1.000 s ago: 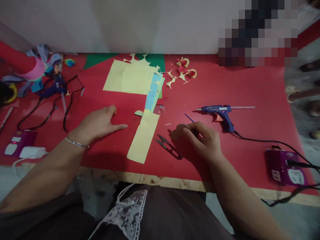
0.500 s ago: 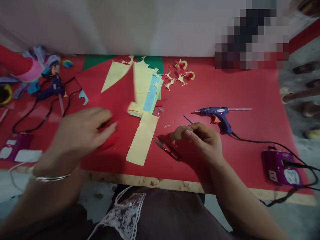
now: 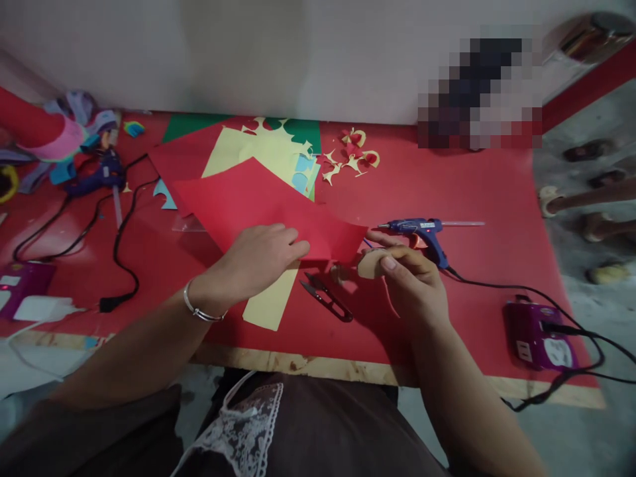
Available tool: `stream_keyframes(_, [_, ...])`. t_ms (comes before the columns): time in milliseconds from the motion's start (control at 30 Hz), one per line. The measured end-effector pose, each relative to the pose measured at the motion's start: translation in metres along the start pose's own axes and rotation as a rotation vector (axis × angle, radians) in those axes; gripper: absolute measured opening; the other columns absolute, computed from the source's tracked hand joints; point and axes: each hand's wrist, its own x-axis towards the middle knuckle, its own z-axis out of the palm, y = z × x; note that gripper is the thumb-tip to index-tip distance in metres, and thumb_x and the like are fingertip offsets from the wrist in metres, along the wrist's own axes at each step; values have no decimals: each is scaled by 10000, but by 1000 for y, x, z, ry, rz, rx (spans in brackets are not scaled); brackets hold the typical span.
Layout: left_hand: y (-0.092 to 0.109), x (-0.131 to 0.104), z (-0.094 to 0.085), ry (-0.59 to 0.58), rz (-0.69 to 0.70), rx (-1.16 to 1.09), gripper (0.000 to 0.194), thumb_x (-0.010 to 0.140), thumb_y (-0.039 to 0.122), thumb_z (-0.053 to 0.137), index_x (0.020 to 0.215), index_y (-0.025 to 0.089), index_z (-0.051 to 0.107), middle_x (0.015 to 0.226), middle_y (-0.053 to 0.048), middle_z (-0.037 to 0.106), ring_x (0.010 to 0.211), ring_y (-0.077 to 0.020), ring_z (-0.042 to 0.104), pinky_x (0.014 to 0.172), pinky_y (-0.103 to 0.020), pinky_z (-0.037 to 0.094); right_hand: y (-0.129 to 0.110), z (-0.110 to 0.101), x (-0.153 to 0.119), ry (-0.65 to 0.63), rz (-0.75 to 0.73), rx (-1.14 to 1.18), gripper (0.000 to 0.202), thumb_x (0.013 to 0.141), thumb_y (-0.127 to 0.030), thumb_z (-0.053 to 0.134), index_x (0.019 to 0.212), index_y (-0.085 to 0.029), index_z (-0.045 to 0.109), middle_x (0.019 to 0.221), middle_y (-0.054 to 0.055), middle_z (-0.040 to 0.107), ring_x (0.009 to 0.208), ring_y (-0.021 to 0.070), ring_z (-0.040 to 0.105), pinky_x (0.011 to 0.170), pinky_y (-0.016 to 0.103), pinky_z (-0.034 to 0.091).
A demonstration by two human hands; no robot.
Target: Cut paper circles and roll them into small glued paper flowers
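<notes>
A red paper sheet is pinched in my left hand, whose fingers are closed on its lower edge. The sheet slants over the stack of yellow paper and the top of a yellow paper strip. My right hand grips a small beige paper piece between thumb and fingers. Its index finger stretches toward the sheet's right corner; I cannot tell whether they touch. Thread snips lie on the table between my hands. A blue glue gun rests just beyond my right hand.
Paper scraps lie behind the sheet. A purple power socket with black cables is at the right. Another glue gun, loose cords and a white plug adapter occupy the left. The table's wooden edge runs before me.
My left hand has moved right with the red sheet, which now covers part of the yellow and blue papers. My right index finger has stretched out toward the sheet. The view has shifted slightly.
</notes>
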Motion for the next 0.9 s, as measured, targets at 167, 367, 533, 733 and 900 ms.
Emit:
stream_keyframes(167, [-10,-4,-4,73,70,44,239,999,100,518,836,219,647,805,-67,616,745,-225,495,597,-369,278,-3,5,1,21,79,-101,199,929,-430,788,861,-244,770,985,91,791,1064,296,742,974,512,591])
stream_keyframes(367, [-11,-15,-17,361,-159,-110,209,1024,238,567,826,235,634,883,-73,654,880,-264,580,814,-454,448,-9,14,2,105,158,-91,254,875,-435,838,766,-235,726,763,23,738,730,203,694,762,389,600])
stream_keyframes(533, [40,-30,10,311,-369,-870,447,1039,481,593,683,212,561,652,12,554,615,-136,506,617,-313,433,-3,17,3,130,120,-48,286,863,-462,830,750,-240,690,727,13,682,689,183,635,690,349,570])
stream_keyframes(733, [66,-29,37,56,-329,-1261,369,1027,532,594,902,212,732,811,-17,708,704,-133,618,615,-264,456,-1,18,3,116,108,-21,286,855,-476,816,756,-246,679,720,10,656,663,172,582,639,324,528])
stream_keyframes(900, [-8,-10,33,463,-623,-991,285,997,430,644,1167,209,704,1167,-94,747,934,-186,690,799,-308,554,-3,16,3,111,82,14,215,866,-425,819,795,-248,719,743,15,675,709,184,596,705,345,520])
